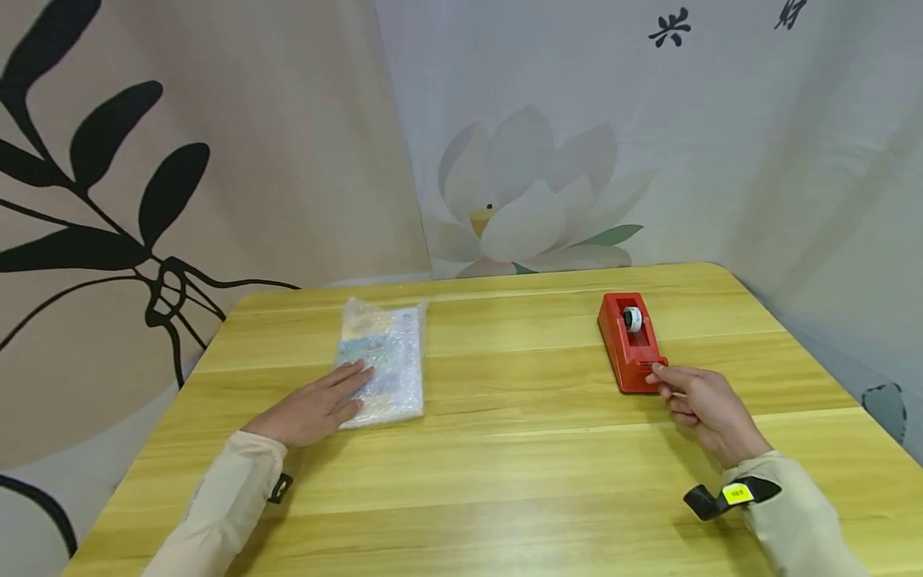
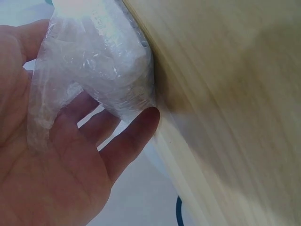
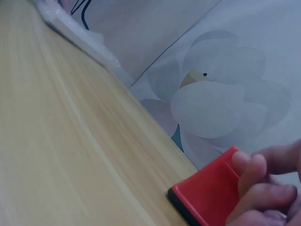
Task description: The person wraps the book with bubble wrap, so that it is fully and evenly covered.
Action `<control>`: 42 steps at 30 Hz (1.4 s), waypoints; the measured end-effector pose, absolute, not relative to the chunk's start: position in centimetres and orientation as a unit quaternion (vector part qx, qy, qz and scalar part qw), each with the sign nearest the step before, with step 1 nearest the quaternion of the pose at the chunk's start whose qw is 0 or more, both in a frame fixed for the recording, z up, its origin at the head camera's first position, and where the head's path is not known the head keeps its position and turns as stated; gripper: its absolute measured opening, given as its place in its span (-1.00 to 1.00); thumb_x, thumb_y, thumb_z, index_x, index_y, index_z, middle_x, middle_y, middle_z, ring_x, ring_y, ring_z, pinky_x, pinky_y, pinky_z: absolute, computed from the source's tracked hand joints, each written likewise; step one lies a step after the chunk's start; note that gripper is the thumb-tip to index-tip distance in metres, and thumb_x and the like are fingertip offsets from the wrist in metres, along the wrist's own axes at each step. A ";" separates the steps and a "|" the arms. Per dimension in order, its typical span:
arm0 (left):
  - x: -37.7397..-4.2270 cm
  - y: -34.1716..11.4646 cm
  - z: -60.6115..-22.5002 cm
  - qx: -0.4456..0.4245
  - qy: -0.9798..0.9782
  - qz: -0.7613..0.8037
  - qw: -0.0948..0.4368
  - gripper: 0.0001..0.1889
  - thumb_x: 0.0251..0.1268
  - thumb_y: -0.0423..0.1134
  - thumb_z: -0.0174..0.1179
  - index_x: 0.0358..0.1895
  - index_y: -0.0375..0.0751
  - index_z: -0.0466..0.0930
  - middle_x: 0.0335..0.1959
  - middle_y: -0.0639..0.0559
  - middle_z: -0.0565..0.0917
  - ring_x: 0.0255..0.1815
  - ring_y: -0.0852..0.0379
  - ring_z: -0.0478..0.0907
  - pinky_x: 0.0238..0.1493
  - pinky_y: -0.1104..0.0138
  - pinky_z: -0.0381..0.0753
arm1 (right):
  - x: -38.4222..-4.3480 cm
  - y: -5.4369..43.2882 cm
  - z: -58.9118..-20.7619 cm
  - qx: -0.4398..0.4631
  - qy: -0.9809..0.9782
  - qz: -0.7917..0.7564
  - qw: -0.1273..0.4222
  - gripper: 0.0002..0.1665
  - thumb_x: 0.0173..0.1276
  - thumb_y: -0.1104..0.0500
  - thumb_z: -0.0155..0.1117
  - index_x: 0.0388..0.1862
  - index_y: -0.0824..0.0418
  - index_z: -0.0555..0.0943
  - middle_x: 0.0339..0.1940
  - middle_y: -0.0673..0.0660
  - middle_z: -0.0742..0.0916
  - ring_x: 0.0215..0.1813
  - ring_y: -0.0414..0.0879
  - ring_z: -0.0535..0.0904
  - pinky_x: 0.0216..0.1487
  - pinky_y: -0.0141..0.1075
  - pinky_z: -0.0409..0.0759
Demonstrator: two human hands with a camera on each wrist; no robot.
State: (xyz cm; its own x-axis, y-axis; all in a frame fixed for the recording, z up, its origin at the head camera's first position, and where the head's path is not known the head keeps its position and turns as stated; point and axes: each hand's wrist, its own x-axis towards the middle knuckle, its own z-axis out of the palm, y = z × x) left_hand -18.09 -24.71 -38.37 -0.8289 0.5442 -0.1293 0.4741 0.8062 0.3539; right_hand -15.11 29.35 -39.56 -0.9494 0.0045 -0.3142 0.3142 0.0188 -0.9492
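Observation:
A flat packet in clear bubble wrap point(image 1: 392, 365) lies on the left half of the table, pale printed colours showing through. My left hand point(image 1: 317, 405) rests on its lower left part with the fingers extended; in the left wrist view, loose wrap point(image 2: 94, 61) lies against the fingers. On the right stands a red tape dispenser point(image 1: 622, 340) with a small roll of tape point(image 1: 633, 319) in it. My right hand point(image 1: 710, 409) is at the dispenser's front cutter, thumb and forefinger pinched together at the tape end; the clear tape itself hardly shows between them.
The wooden table point(image 1: 505, 481) ends at a back edge just beyond the packet and dispenser. Behind it hangs a printed curtain point(image 1: 541, 160) with a lotus and dark leaves. A black strap with a yellow label point(image 1: 738, 493) sits round the right wrist.

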 end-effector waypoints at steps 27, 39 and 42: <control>-18.3 -24.5 -38.8 0.276 0.943 0.154 0.101 -0.40 0.64 -0.03 -0.13 0.58 -0.23 0.12 0.63 -0.28 0.08 0.62 -0.34 0.01 0.53 -0.25 0.10 | -14.8 28.7 -40.0 0.146 0.643 -0.740 0.131 -0.72 0.65 0.02 -0.08 -0.17 0.02 0.58 -0.37 -0.19 0.69 -0.36 -0.27 0.57 -0.42 -0.44 0.43; -18.3 -24.6 -38.9 0.275 0.945 0.154 0.089 -0.41 0.64 -0.05 -0.12 0.57 -0.24 0.14 0.62 -0.29 0.11 0.62 -0.34 0.05 0.52 -0.24 0.12 | -15.2 28.1 -40.1 0.160 0.541 -0.811 0.157 -0.55 0.66 0.05 -0.19 -0.45 0.04 0.52 -0.68 -0.12 0.41 -0.57 -0.27 0.37 -0.57 -0.47 0.23; -18.3 -24.7 -38.9 0.274 0.945 0.155 0.093 -0.41 0.64 -0.04 -0.12 0.57 -0.23 0.13 0.62 -0.28 0.10 0.62 -0.34 0.04 0.53 -0.25 0.11 | -15.2 27.9 -40.0 0.157 0.505 -0.832 0.169 -0.55 0.66 0.09 -0.23 -0.45 0.07 0.49 -0.68 -0.11 0.40 -0.59 -0.28 0.31 -0.56 -0.47 0.18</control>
